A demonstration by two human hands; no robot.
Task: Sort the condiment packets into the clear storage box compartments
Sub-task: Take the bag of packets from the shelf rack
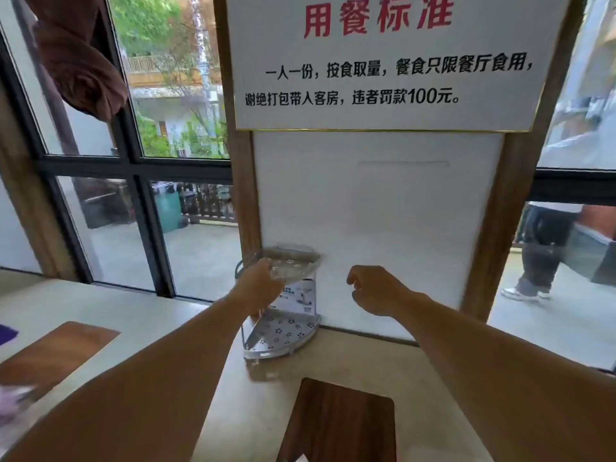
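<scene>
A clear two-tier storage rack (293, 331) stands on the counter against the white wall panel, with flower-shaped holes in its trays and a printed label card between the tiers. My left hand (258, 288) reaches to the front left rim of its upper tray (300, 260) and seems to grip it; the fingers are partly hidden. My right hand (373, 290) hovers to the right of the rack with its fingers loosely curled and nothing in it. No condiment packets are visible.
The pale counter (186, 325) has dark wooden inlays at the left (56, 355) and the near middle (340, 425). Something pink and blurred (13, 400) lies at the left edge. A white sign (386, 61) hangs above. Windows flank the panel; a person walks outside at the right.
</scene>
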